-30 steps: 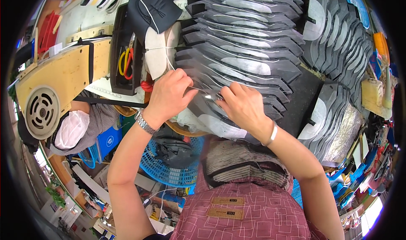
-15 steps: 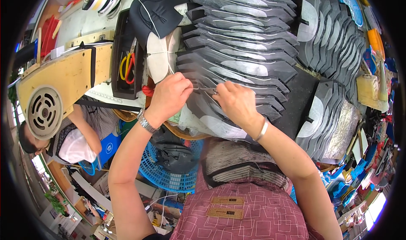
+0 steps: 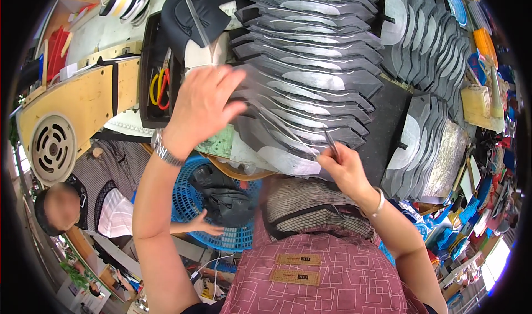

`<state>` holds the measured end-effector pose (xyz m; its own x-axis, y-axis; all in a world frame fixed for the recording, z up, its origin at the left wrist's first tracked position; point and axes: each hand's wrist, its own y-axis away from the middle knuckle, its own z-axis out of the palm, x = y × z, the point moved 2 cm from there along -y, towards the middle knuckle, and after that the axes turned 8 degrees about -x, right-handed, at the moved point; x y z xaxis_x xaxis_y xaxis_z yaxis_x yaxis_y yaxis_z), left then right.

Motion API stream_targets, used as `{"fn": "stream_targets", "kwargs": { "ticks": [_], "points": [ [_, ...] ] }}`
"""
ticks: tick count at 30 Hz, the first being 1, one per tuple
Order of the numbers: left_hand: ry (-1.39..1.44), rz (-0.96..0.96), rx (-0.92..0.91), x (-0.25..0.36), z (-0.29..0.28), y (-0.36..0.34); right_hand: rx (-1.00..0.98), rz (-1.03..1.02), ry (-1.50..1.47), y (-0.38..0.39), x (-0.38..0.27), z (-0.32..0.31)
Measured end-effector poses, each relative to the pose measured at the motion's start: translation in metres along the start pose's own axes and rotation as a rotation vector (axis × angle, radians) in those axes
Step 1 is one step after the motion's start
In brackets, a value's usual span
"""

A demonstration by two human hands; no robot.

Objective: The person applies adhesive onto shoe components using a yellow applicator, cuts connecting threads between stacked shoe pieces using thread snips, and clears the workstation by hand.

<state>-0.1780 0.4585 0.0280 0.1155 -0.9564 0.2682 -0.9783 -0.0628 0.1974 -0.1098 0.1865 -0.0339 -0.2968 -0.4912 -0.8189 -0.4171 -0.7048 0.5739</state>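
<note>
Clock directions run from the centre of the view. The hands, almost meeting half a second ago, now stand apart: the left hand (image 3: 202,106), motion-blurred, is raised at 10 o'clock, and the right hand (image 3: 346,173) has dropped to between 3 and 4 o'clock. This suggests that their close work over one spot has paused. The left fingers are spread, thumb well apart; whether a strand touches them cannot be told. The right fingers close on a slim dark tool (image 3: 331,141) pointing toward 12 o'clock. A co-worker's hand (image 3: 205,225) has come in at 8 o'clock, beside the blue basket (image 3: 238,238).

The fan of dark pieces (image 3: 310,81) lies at 1 o'clock, between and beyond the hands: thin, matte grey sheets, overlapping like shingles, with angular ends, pale rounded patches and fine white edge lines. Similar curved pieces (image 3: 432,42) overlap at 2 o'clock. At 11 o'clock lies a smooth, black, domed form (image 3: 180,23), crossed by a blurred pale cord (image 3: 195,16).
</note>
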Motion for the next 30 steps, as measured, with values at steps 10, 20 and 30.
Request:
{"fn": "stream_targets", "kwargs": {
  "ticks": [10,20,30],
  "points": [
    [0.674,-0.172,-0.029,0.022,0.090,0.049,0.162,-0.125,0.513,0.024,0.056,-0.022],
    [0.380,-0.204,0.063,0.023,0.102,0.019,0.368,-0.329,1.122,0.012,0.067,-0.030],
    [0.215,-0.096,0.036,0.019,0.071,0.024,0.145,-0.606,0.994,-0.043,-0.019,0.024]
  ]
}}
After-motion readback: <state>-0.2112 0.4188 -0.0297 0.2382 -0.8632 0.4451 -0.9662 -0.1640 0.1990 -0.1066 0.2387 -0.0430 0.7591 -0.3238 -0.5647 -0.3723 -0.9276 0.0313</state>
